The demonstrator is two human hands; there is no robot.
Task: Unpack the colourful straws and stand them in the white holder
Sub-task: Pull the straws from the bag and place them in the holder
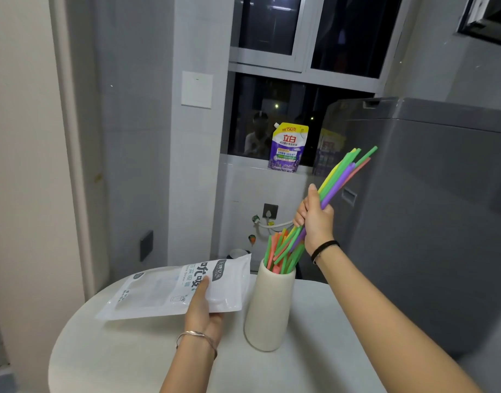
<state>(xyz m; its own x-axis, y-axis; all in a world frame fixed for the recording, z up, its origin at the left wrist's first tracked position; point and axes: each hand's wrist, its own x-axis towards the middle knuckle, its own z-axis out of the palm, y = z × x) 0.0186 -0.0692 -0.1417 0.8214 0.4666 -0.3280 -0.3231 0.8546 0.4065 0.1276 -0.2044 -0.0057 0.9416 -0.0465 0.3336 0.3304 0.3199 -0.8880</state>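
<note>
- I had the right hand (314, 219) fisted round a bundle (345, 171) of straws, thumb pointing up, above the holder (267, 313) and slightly to its right.
- The bundle slanted. Its upper ends fanned out high to the holder's right in green, yellow, purple and coral, and its lower ends came down toward the holder's mouth. I could not tell whether they were inside it.
- More straws (280, 256), mostly green and coral, leaned in the holder.
- The holder stood upright on the table (130, 350).
- The left hand (202, 307) pinched the bag (164, 290) just left of the holder, thumb on top and fingers underneath.
- The bag stretched away to the holder's left, printed side up.
- A purple pouch (288, 147) stood on the sill (243, 163) behind the holder, well apart.
- A grey machine (427, 208) stood to the holder's right.
</note>
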